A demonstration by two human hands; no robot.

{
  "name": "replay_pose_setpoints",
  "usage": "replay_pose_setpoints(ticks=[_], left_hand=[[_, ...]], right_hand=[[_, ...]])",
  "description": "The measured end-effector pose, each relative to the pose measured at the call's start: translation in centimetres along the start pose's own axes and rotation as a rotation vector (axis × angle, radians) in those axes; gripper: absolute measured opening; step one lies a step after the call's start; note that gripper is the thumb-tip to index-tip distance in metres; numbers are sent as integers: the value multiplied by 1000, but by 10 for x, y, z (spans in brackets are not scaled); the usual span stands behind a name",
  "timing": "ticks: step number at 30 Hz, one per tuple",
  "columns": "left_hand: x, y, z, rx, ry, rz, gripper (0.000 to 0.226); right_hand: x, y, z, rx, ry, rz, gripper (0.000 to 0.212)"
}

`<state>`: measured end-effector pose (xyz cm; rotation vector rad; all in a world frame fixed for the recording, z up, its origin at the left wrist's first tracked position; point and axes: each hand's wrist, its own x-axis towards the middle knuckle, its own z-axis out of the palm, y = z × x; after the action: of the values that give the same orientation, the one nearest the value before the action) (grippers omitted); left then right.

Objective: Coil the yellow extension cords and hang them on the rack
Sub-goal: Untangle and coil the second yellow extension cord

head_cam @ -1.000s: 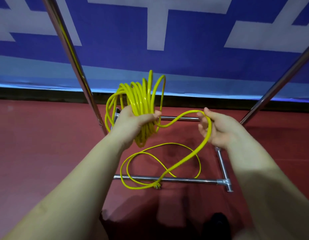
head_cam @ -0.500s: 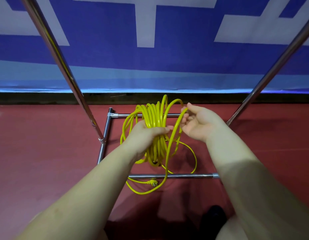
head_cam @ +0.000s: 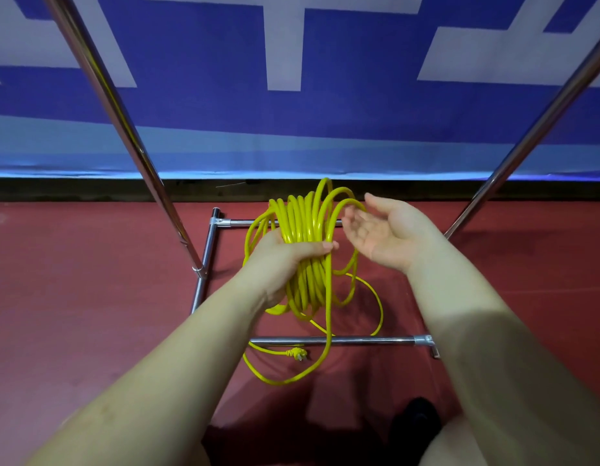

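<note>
1. Looking at the near part first, two bare arms are seen reaching forward, and a dark shoe (head_cam: 414, 422) is seen low down on the red floor (head_cam: 90, 297).
2. The loose tail of the yellow cord (head_cam: 305, 237) is seen on the floor, and its small plug (head_cam: 297, 354) is lying just by the near bar of the rack (head_cam: 342, 340). Less loose cord is left down there than a second ago, so the coiling is judged to be nearly done.
3. The coil is held in the left hand (head_cam: 285, 253), with the fingers curled tight round the middle of the loops.
4. The right hand (head_cam: 382, 230) is now open, palm up, with the fingers spread and nothing held. A second ago a loop was being carried by it; that loop is now laid on the bundle. Its fingertips are just beside the top loops.
5. The cord is smooth, shiny and bendy, and the loops are long and oval.
6. The rack is made of thin, round, shiny metal poles, and two of them slant up to the left and right.
7. Farthest away, a blue and white banner (head_cam: 325, 112) is seen. The coil is not yet hung.
</note>
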<state>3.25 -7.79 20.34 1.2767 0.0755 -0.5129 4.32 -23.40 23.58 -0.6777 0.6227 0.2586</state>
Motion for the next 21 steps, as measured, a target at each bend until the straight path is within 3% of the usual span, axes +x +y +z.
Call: replay_pose_setpoints(ticks=[4,7,9,11,13,16,19,21], left_hand=[[9,1,-5,-151,167,-38,5],[14,-1,-8,-175,257,-58,5],[17,-1,-10,-188,299,-78,6],[20,0,-15,-219,309,-96,6],[21,4,-19,-261,298,-106,8],[22,14,-29,-328,320,-96,14],[26,24,-47,-392,361,-67,18],[28,26,-53,-389,382,-45,16]], right_hand=[[-3,13,2,-896,98,-247,36],[-7,27,-3,-1541,-38,-439,37],[-5,37,-8,-1784,-149,-460,32],[-2,44,-9,-1886,-166,-549,31],[-2,46,-6,-1800,-216,-570,29],[-7,46,-8,-1585,-349,-269,21],[-7,41,-23,-1969,-346,-89,14],[-6,35,-31,-2070,-298,-44,12]])
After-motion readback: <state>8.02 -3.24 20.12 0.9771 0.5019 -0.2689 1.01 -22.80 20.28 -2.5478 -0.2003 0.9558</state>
